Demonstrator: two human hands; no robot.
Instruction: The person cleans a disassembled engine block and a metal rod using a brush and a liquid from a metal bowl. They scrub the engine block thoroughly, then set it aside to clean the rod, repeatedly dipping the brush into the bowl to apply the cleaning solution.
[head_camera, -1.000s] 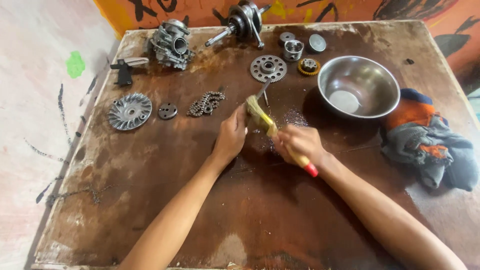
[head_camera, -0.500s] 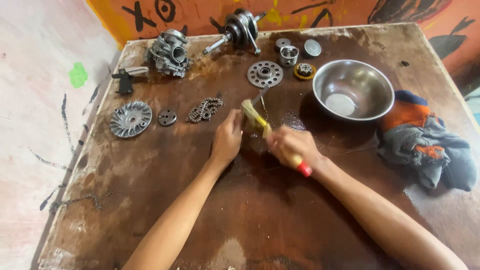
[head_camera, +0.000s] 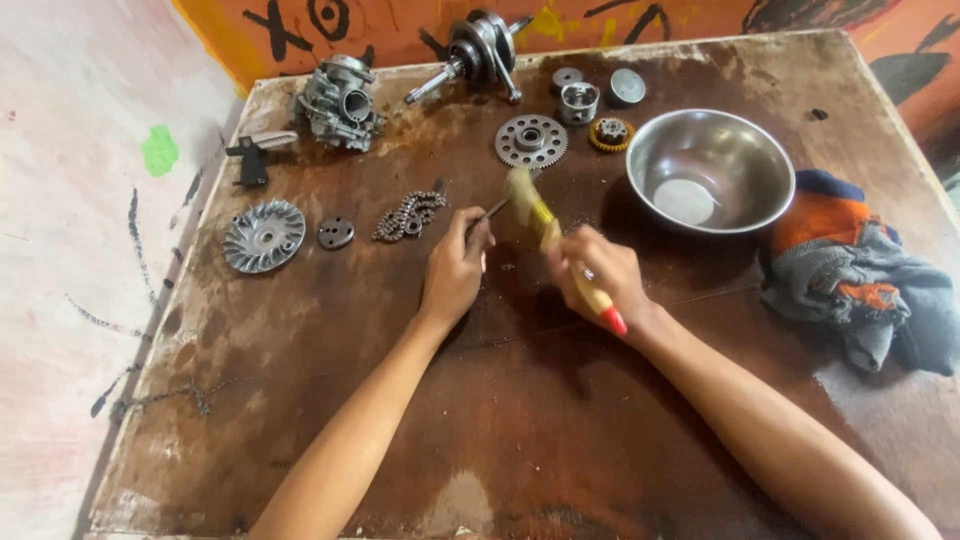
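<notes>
Gripping a paintbrush (head_camera: 560, 250) by its yellow, red-tipped handle, the right hand (head_camera: 598, 275) sits closed around it at the centre of the frame, the pale, worn bristles blurred and pointing up-left. The left hand (head_camera: 455, 268), just left of centre, pinches a thin dark metal rod (head_camera: 492, 209) between closed fingers; the rod's far end meets the bristles. Both hover over the stained brown table (head_camera: 520, 420). Above them lie a toothed sprocket (head_camera: 530, 140) and a coiled chain (head_camera: 410, 215), near but apart. A steel bowl (head_camera: 710, 170) stands close to the upper right, with a bundled rag (head_camera: 860, 280) by the right edge. The lower half of the table lies bare apart from the forearms; its left edge runs along a pale wall.
</notes>
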